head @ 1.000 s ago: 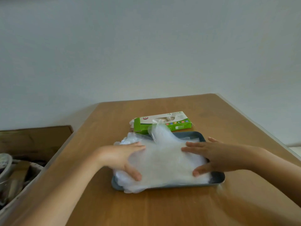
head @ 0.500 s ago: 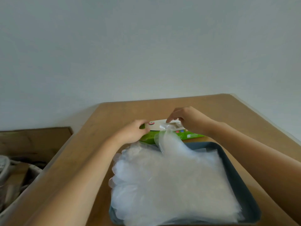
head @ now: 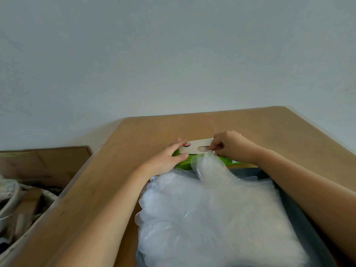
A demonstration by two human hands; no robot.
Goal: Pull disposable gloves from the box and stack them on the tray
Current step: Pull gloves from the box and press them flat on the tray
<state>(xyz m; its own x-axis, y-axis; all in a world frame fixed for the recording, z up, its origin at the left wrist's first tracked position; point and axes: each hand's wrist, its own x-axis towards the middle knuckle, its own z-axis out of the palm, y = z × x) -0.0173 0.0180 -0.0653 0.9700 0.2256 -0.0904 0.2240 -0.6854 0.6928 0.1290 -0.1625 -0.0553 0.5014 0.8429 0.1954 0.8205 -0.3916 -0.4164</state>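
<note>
The next glove (head: 202, 148) shows as a pale fold in the slot on top of the box (head: 192, 145), its length running along the box from left to right; the right hand (head: 232, 146) is the one on it, fingertips (head: 214, 149) pinched together at the slot's right end, seemingly on the film; so the glove lies just left of the grip and below it; the pull, I judge, must go up and toward the person, onto the stack (head: 212, 218) in the tray (head: 300, 218) just in front of the box; the left hand (head: 167, 157) presses the box's left end, fingers straight over the top, thumb on the front face, bracing it on the table (head: 250, 124).
</note>
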